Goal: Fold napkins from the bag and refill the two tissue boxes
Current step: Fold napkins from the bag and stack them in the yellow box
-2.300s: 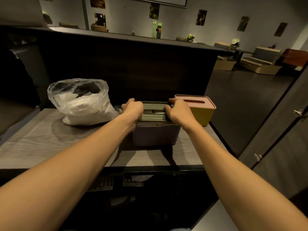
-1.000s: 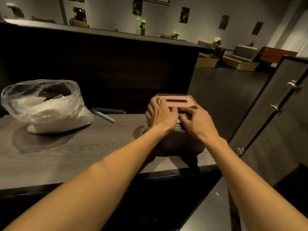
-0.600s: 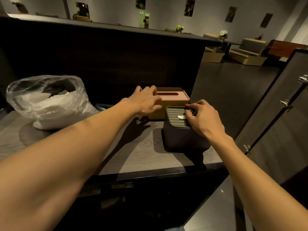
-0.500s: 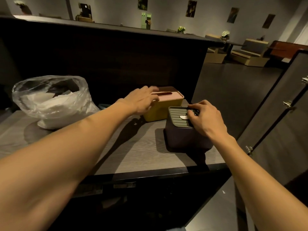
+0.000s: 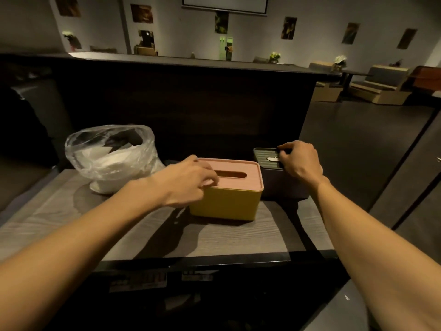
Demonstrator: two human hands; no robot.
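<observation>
Clear plastic bag [image 5: 112,156] far left on counter [image 5: 226,237], open-topped, white napkins inside: prob. light, limp, slippery film; take napkins from mouth, not the bag. L hand [image 5: 188,182] next, fingers curled over left end of pink lid [image 5: 235,174] on yellow box [image 5: 226,204], centre. Box looks rigid, light; lift lid by its edges. R hand [image 5: 299,161] curls on dark box [image 5: 274,177], napkin tip at slot.

both arms reach forward; the left hand [image 5: 188,181] is curled with fingers bent down, the right hand [image 5: 299,161] curled likewise, farther out.
</observation>
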